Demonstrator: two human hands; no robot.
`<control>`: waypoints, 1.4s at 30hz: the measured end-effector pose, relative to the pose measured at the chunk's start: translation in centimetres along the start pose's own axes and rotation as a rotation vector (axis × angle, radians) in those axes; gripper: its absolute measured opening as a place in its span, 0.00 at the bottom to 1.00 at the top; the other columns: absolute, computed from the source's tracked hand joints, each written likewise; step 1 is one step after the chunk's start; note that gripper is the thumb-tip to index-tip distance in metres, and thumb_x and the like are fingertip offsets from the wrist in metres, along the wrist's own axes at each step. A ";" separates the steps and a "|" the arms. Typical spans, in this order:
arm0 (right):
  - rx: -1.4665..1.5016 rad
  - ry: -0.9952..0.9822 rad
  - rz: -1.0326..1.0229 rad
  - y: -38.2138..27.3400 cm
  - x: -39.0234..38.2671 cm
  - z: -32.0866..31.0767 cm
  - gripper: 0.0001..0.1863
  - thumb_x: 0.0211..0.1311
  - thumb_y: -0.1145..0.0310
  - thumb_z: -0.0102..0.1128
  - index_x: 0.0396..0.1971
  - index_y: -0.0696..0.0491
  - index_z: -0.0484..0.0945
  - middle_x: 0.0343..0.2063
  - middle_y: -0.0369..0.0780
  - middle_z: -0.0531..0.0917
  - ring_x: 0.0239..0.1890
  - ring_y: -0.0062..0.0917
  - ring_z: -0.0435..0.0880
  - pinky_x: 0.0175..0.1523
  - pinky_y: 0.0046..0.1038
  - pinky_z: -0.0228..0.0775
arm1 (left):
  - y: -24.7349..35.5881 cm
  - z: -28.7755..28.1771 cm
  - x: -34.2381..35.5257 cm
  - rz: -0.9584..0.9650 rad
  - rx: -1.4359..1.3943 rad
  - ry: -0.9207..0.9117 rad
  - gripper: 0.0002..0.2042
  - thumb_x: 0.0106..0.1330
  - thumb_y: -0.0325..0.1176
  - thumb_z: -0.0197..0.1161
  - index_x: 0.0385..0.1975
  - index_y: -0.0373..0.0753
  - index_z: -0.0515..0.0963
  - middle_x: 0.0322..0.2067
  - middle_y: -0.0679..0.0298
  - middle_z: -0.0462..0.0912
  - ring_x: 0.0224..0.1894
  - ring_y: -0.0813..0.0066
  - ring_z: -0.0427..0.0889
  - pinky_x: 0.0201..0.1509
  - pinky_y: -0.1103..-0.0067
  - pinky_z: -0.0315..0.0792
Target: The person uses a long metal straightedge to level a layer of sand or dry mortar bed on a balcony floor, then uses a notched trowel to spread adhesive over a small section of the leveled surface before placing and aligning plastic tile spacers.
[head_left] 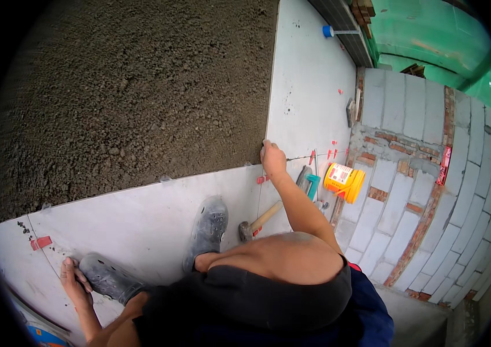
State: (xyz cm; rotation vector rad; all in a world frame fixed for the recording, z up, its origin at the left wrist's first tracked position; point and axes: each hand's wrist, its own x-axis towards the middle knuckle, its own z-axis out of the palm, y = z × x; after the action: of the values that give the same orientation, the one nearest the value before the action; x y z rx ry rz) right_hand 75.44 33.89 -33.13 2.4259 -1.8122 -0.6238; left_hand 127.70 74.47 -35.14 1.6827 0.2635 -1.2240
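Note:
My right hand [273, 159] is closed at the inner corner of the pale floor tiles [310, 81], against the edge of the brown mortar bed [141, 98]. Whatever its fingers pinch, if anything, is hidden. Beside my left shoe [109, 279], my left hand [76, 281] rests on a tile near a joint, fingers partly bent and apart, with nothing seen in it. A red wedge [40, 243] sits across that joint. Small clear clips [166, 180] poke out along the tile edge by the mortar. More red wedges [263, 180] lie close to my right hand.
Right of my feet lie a hammer [260, 221] and a trowel with a teal handle [313, 187]. An orange-yellow bucket [344, 182] stands against the block wall [398, 214]. A blue tape roll [328, 31] is farther off. At lower left is a bucket's rim [37, 317].

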 end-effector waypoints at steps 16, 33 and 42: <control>0.530 -0.027 0.748 9.7 -26.5 -2.0 0.10 0.58 0.69 0.62 0.32 0.58 0.72 0.21 0.43 0.81 0.23 0.29 0.85 0.32 0.29 0.74 | 4.0 1.7 0.4 -0.014 0.494 -0.122 0.13 0.68 0.41 0.56 0.28 0.38 0.71 0.09 0.72 0.61 0.06 0.83 0.55 0.10 0.84 0.52; 0.608 -0.815 1.025 11.2 -45.5 8.8 0.14 0.56 0.68 0.58 0.40 0.61 0.79 0.36 0.47 0.84 0.39 0.30 0.84 0.46 0.30 0.75 | 18.4 23.4 -3.3 -0.335 1.418 -0.994 0.22 0.66 0.26 0.54 0.61 0.34 0.66 0.57 0.56 0.72 0.54 0.66 0.74 0.58 0.74 0.68; 0.799 -0.457 1.457 7.0 -47.1 15.7 0.20 0.50 0.68 0.64 0.45 0.58 0.78 0.45 0.49 0.81 0.50 0.39 0.79 0.55 0.34 0.70 | 20.2 22.3 0.3 -0.148 1.413 -0.983 0.21 0.69 0.28 0.55 0.61 0.33 0.65 0.57 0.54 0.72 0.57 0.65 0.71 0.62 0.72 0.65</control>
State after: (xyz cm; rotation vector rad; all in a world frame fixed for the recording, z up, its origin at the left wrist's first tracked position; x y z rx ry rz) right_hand 52.68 78.59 -32.10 0.3876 -3.6145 -0.2522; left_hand 127.84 46.80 -23.43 1.7930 -1.3859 -2.4413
